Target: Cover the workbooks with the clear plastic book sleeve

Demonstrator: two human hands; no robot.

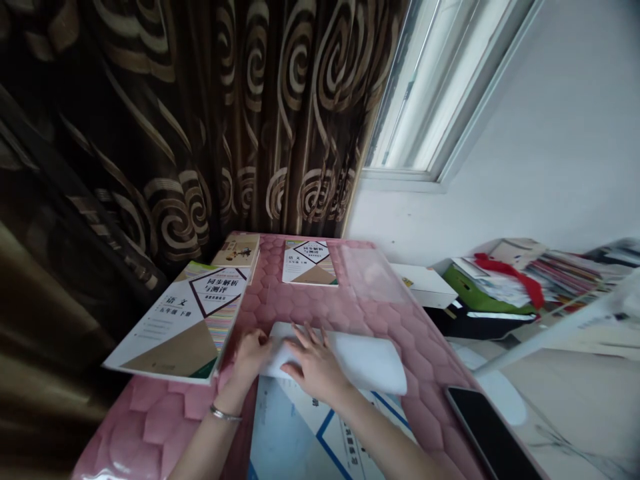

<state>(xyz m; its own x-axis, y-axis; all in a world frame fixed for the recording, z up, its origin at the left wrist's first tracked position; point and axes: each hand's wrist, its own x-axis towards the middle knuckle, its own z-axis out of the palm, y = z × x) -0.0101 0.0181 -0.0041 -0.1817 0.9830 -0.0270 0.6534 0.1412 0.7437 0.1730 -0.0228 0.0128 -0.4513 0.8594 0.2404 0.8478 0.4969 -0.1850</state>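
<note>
My left hand (249,360) grips the left edge of a folded white sheet (365,360), its fingers curled over that edge. My right hand (313,363) lies flat on the same sheet with fingers spread, pressing it down. The sheet rests across the top of a blue-and-white book (305,437) that lies on the pink quilted table cover (380,313). A thin bracelet (224,414) is on my left wrist.
A large workbook (183,320) lies at the left, overhanging the table edge. Two smaller books (310,261) (237,251) sit at the far side by the dark patterned curtain (200,120). A clear plastic cover (367,273) lies mid-table. A black phone (487,433) rests at the right edge. Stacked papers (530,273) lie right.
</note>
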